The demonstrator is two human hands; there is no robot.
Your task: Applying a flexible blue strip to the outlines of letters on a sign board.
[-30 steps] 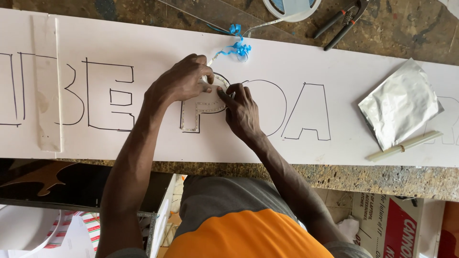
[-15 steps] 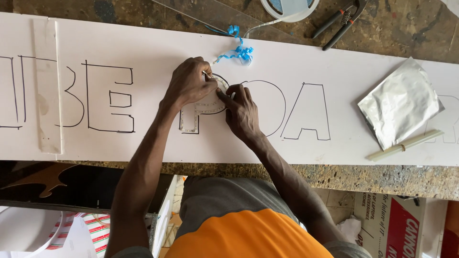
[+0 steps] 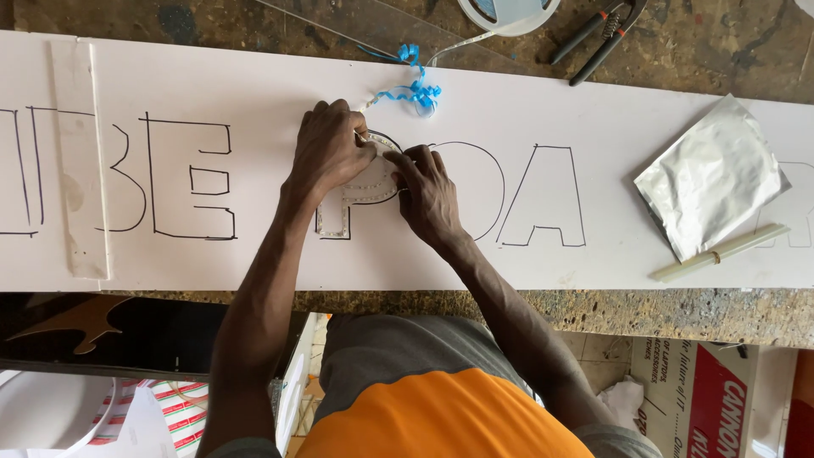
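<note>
A long white board [image 3: 254, 76] with black outlined letters lies across the stone bench. Both hands work on one outlined letter at the board's middle, where a thin white light strip [image 3: 352, 197] follows the letter's shape. My left hand [image 3: 329, 153] presses down on the strip at the top of the letter's bowl, fingers curled over it. My right hand [image 3: 429, 193] pinches the strip at the bowl's right side, thumb and forefinger touching it. The strip's free end runs up past a tangle of blue wire [image 3: 417, 88] toward a white reel [image 3: 509, 12].
Black-handled pliers [image 3: 598, 36] lie at the back right. A silver foil pouch [image 3: 710, 176] and a pale stick [image 3: 721, 252] rest on the board's right end. A clear plastic strip [image 3: 78, 161] lies across the left end. Boxes and a striped item sit below the bench edge.
My left hand has shifted slightly right and down along the letter's top curve, closing toward my right hand. My right hand has stayed in nearly the same spot.
</note>
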